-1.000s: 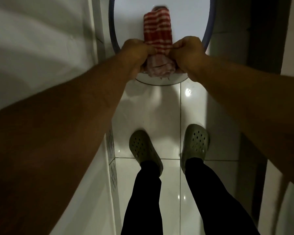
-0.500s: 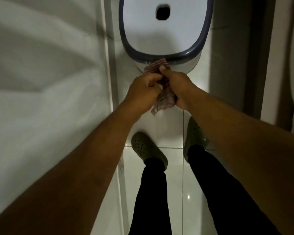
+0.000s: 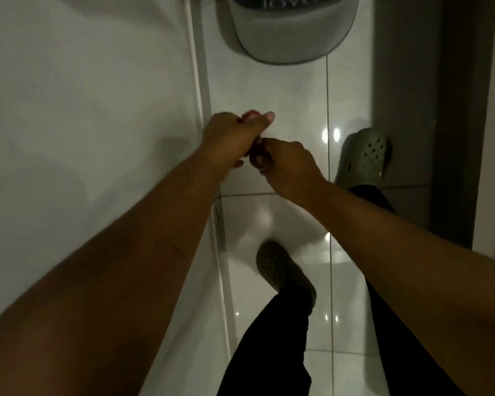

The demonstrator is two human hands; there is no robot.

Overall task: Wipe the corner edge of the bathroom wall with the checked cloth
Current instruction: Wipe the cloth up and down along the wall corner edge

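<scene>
- The left hand is curled into a fist above the floor, just right of the wall's bottom edge, and its fingers are clamped on the checked cloth
- Only a small red sliver of the cloth shows, at the top of that fist beside the thumb; the rest is hidden inside the two hands
- The right hand sits just below and to the right of the left, touching it, with its fingers curled inward toward the same bundle; whether they actually grip the cloth cannot be told, since the knuckles cover it
- The white wall fills the left side, and its corner edge runs as a pale strip from the top down past the left wrist
- A grey tub with a dark rim stands on the glossy floor tiles at the top, well ahead of the hands and close to the corner edge
- A green perforated clog rests to the right of the hands, beside a dark door frame
- A second clog stands lower, near the wall's base, under a black trouser leg
- Both bare forearms cross the lower half of the view and hide much of the floor and the lower wall
</scene>
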